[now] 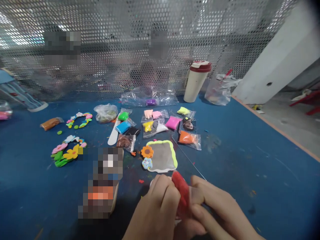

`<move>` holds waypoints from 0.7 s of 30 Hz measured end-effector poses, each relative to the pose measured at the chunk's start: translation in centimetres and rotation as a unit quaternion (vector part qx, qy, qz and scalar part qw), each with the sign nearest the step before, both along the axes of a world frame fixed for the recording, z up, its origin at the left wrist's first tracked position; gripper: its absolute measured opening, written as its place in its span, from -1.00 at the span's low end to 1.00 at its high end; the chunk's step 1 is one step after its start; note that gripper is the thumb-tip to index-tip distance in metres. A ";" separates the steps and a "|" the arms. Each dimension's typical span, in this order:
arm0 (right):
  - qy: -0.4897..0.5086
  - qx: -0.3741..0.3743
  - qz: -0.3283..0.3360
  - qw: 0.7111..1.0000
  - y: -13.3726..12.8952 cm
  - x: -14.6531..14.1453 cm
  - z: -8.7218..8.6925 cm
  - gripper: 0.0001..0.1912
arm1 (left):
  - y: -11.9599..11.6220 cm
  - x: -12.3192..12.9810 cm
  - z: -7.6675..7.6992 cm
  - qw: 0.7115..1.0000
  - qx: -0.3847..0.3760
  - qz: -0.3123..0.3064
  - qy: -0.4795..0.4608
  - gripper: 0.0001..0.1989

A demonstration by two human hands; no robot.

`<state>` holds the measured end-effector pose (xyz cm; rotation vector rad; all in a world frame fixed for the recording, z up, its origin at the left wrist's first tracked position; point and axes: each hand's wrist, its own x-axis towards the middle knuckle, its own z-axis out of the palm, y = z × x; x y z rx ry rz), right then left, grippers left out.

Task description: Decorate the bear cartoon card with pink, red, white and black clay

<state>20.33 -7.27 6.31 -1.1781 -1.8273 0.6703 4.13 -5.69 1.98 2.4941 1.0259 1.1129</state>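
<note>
Both hands are low in the head view, close together around a packet of red clay (pixel 182 195). My left hand (pixel 158 203) has its fingers curled against the packet's left side. On the other side, my right hand (pixel 212 203) pinches the clear wrapping. Something whitish beneath the hands is mostly hidden. Just beyond them lies a scalloped frame (pixel 172 151) with a yellow-green and white clay border, an orange flower (pixel 147 151) and a blue flower (pixel 147 163) on its left edge.
Coloured clay packets (pixel 173 122), a white spatula (pixel 113 133) and a thin wire (pixel 192 163) lie on the blue table (pixel 262 160). Two decorated rings (pixel 72 151) and a pixelated object (pixel 105 183) are left. A cup (pixel 196 81) and plastic bag (pixel 218 90) stand behind.
</note>
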 end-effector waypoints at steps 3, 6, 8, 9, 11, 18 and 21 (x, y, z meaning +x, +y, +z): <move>0.029 -0.001 0.033 0.999 0.2 -0.1 -0.9 -0.70 | -0.1 0.5 -1.1 1.000 -0.016 -0.014 -0.013 -0.73; 0.043 0.000 0.039 0.998 0.4 -0.2 -1.5 -0.66 | -0.1 0.7 -1.7 0.998 -0.052 -0.018 -0.008 -0.81; 0.059 -0.010 0.034 0.998 0.4 -0.2 -1.7 -0.61 | -0.1 0.7 -1.7 0.998 -0.053 -0.019 -0.008 -0.86; 0.070 -0.018 0.034 0.997 0.5 -0.2 -1.7 -0.59 | -0.1 0.7 -1.6 0.999 -0.043 -0.018 -0.012 -0.85; 0.101 -0.025 0.030 0.994 0.5 -0.1 -1.8 -0.58 | -0.1 0.6 -0.9 1.000 -0.007 -0.019 -0.006 -0.78; -0.013 0.072 0.012 0.997 0.4 -0.1 -2.0 -0.67 | 0.2 0.6 1.5 0.973 0.187 0.070 0.119 -0.82; -0.078 0.123 -0.003 0.989 0.4 -0.2 -2.1 -0.69 | 0.1 0.7 1.4 0.958 0.226 0.107 0.139 -0.81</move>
